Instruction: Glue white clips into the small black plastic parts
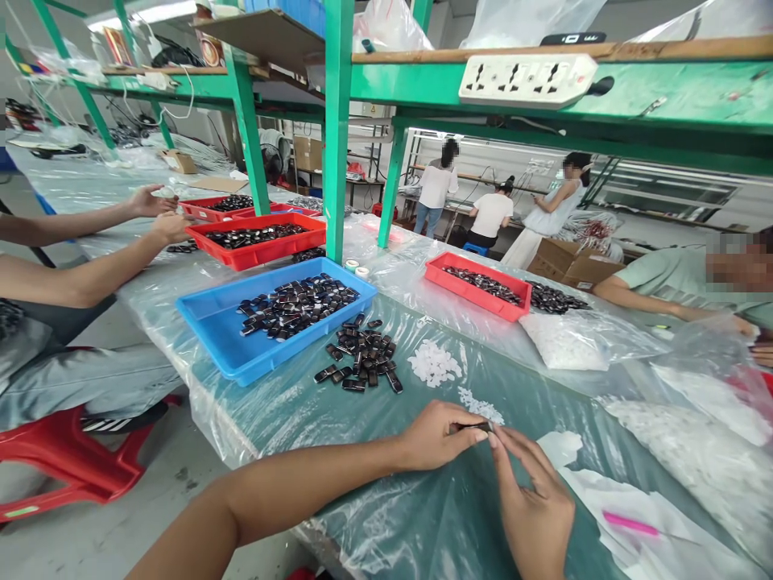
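Note:
My left hand (438, 435) and my right hand (531, 503) meet over the plastic-covered table (423, 515). Both pinch one small black part (481, 426) between their fingertips. Just beyond them lie a small scatter of white plastic bits (480, 405), a larger heap of white bits (433, 362) and a loose pile of black parts (362, 358). A blue tray (241, 362) holding several black parts stands left of that pile.
Red trays of black parts (477, 290) (257, 242) sit further back. Bags of white bits (568, 338) lie at right, a pink pen (631, 525) near me. A co-worker's hands (163, 213) work at left; another person (694, 282) sits at right. Green shelf posts (336, 129) rise from the table.

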Demonstrator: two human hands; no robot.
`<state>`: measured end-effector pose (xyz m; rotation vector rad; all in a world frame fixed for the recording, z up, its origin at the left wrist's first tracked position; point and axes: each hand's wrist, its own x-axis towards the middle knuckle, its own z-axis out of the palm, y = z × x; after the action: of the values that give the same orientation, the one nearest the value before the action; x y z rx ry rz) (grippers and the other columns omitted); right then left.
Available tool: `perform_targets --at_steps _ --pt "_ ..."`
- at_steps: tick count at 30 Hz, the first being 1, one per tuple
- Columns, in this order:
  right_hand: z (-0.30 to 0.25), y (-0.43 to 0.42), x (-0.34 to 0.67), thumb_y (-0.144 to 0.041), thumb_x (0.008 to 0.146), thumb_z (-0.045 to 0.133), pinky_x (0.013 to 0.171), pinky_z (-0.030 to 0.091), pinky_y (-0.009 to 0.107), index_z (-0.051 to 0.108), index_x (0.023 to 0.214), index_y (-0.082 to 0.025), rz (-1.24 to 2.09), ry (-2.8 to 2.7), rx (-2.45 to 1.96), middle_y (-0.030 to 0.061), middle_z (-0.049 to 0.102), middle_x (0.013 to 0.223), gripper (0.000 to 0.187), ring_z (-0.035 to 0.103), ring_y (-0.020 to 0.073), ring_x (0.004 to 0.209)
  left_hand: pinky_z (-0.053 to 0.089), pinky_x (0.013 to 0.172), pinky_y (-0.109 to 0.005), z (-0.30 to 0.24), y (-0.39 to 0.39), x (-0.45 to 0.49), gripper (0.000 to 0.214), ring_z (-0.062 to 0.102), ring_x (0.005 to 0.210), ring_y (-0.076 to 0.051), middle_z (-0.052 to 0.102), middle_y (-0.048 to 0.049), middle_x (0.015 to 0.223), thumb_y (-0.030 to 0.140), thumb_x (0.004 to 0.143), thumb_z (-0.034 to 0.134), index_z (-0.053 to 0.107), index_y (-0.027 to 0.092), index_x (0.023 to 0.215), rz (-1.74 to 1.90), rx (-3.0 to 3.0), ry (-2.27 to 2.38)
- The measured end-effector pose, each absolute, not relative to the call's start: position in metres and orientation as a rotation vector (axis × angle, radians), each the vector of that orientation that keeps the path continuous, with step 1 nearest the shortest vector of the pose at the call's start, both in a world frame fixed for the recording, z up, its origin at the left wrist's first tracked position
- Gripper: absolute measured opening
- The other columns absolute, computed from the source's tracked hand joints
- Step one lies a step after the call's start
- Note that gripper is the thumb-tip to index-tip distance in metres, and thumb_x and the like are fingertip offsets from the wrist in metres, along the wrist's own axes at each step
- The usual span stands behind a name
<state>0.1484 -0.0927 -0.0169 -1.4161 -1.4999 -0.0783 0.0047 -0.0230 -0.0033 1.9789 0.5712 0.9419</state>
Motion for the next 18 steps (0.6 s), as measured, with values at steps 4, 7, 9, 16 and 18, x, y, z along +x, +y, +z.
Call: perform_targets --at_steps 4,7,9,16,18 --pt "-0.014 -0.094 0.143 -0.033 0.082 0.055 0.046 0.041 0.019 0.066 0.095 -0.021 -0.06 -1.456 -1.452 0.006 0.061 0.1 0.021 0.059 0.0158 0.08 0.034 0.056 -0.018 -0.003 -0.026 0.005 0.035 0.048 0.064 -0.011 0.057 -0.0036 0.071 0.036 0.089 0.041 0.065 0.013 0.103 0.983 1.914 0.542" --pt "-0.016 -0.094 0.142 -0.033 0.081 0.055 0.048 0.041 0.02 0.065 0.092 -0.02 -0.074 -1.445 -1.433 0.0066 0.06 0.098 0.019 0.058 0.0161 0.081 0.035 0.057 -0.018 -0.004 -0.03 0.005 0.036 0.049 0.066 -0.012 0.058 -0.0044 0.074 0.036 0.088 0.042 0.065 0.013 0.102 1.015 1.863 0.536" --pt "-0.019 -0.093 0.144 -0.033 0.082 0.055 0.054 0.043 0.021 0.064 0.092 -0.019 -0.094 -1.465 -1.408 0.0074 0.06 0.097 0.019 0.057 0.0176 0.086 0.035 0.057 -0.019 -0.005 -0.031 0.006 0.037 0.049 0.066 -0.012 0.058 -0.0047 0.074 0.039 0.087 0.044 0.065 0.013 0.102 1.017 1.821 0.539" --pt "-0.022 -0.088 0.148 -0.04 0.079 0.055 0.052 0.043 0.022 0.062 0.095 -0.02 0.184 -1.334 -1.461 0.0081 0.058 0.101 0.026 0.055 0.0204 0.092 0.046 0.063 -0.028 -0.003 -0.022 0.013 0.053 0.053 0.056 -0.011 0.055 -0.0051 0.066 0.056 0.071 0.058 0.066 0.006 0.085 0.752 1.301 0.442" --pt "-0.021 -0.086 0.148 -0.039 0.079 0.057 0.065 0.046 0.025 0.06 0.099 -0.02 0.291 -1.239 -1.423 0.0064 0.059 0.099 0.028 0.056 0.0189 0.088 0.047 0.066 -0.032 0.0 -0.019 0.013 0.053 0.056 0.056 -0.012 0.057 -0.0061 0.067 0.057 0.068 0.061 0.064 0.006 0.078 0.678 1.16 0.424"
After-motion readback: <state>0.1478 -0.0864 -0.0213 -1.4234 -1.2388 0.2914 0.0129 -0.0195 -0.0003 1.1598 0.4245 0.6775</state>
